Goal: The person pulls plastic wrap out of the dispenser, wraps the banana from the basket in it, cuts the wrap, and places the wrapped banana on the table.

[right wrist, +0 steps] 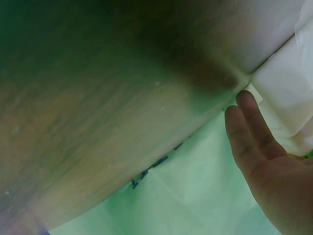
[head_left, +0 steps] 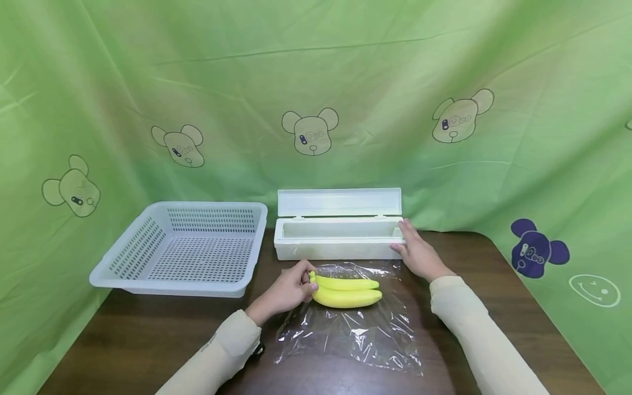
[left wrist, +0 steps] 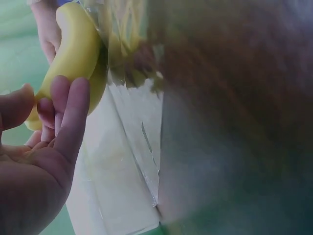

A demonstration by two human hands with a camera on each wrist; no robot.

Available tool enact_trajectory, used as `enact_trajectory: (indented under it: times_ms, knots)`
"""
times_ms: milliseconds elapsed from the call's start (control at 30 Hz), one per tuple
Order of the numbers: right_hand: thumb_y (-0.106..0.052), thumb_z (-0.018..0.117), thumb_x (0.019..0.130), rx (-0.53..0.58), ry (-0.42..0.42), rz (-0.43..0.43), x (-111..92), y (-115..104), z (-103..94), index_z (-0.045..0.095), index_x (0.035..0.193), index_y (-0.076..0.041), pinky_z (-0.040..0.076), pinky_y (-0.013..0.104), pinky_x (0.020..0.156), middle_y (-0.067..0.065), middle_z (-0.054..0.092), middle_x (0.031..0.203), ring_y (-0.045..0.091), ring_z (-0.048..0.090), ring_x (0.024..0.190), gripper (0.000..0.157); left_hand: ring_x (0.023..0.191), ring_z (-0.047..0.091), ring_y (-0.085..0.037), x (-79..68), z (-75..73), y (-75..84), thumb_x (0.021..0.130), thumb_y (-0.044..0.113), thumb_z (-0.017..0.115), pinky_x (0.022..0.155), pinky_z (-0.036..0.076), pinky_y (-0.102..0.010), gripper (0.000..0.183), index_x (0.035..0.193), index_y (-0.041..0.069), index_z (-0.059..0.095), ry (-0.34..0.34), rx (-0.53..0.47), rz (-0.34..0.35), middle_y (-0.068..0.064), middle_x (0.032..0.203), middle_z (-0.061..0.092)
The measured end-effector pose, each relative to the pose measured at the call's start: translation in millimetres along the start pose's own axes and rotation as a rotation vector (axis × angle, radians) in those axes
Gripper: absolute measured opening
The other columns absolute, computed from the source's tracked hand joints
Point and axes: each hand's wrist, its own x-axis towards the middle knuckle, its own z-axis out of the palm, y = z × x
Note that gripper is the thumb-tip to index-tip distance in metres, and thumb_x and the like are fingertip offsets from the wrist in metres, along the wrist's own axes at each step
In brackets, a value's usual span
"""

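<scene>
Two yellow bananas, joined at the stem, lie over a sheet of clear plastic film. My left hand pinches them at the stem end, with thumb and fingertips on either side. In the left wrist view the bananas point away from the fingers of that hand. A long white cling film box stands behind the film, its lid raised. My right hand rests against the box's right end, fingers straight and thumb at the front edge. The right wrist view shows this hand beside the box's corner.
A white perforated plastic basket stands left of the box on the dark wooden table. Green cloth with printed bear heads hangs behind and at both sides. The table's right edge runs beyond my right forearm.
</scene>
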Motion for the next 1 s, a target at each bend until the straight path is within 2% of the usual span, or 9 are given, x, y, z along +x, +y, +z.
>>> enact_trajectory:
  times_ms: [333,667,867,1000]
  knots:
    - [-0.033,0.05,0.106,0.002,0.004,0.002,2,-2,-1.3,0.01,0.159,0.005,0.018,0.063,0.115,0.03,0.003,0.163,0.048,0.01,0.148,0.076,0.058,0.056,-0.011,0.3,-7.1,5.6,0.093,0.007,0.069,0.051,0.045,-0.024,0.032,0.122,-0.002,0.058,-0.029,0.039,-0.013,0.0,0.073,0.059]
    - [-0.034,0.049,0.107,0.004,-0.002,0.001,-1,-2,-1.5,0.01,0.158,0.006,0.017,0.063,0.115,0.031,0.002,0.163,0.051,0.011,0.146,0.076,0.059,0.055,-0.011,-3.1,-7.9,3.2,0.095,0.01,0.068,0.054,0.047,-0.026,0.034,0.126,0.003,0.06,-0.034,0.066,-0.007,0.002,0.073,0.059]
    - [-0.039,0.049,0.107,0.045,-0.04,-0.003,-5,-2,-1.8,0.007,0.158,0.006,0.016,0.064,0.115,0.031,0.001,0.163,0.051,0.01,0.147,0.081,0.062,0.056,-0.01,-10.0,-9.7,4.1,0.093,0.009,0.07,0.058,0.048,-0.027,0.049,0.137,-0.002,0.051,-0.024,0.081,-0.024,0.002,0.074,0.059]
    - [-0.047,0.052,0.104,0.077,-0.07,0.008,-8,-4,-4.6,0.002,0.159,0.003,0.015,0.065,0.114,0.029,-0.002,0.163,0.053,0.01,0.146,0.09,0.063,0.056,-0.01,-17.6,-11.8,8.3,0.093,0.012,0.07,0.061,0.049,-0.029,0.057,0.143,0.0,0.045,0.007,0.126,-0.047,0.004,0.075,0.058]
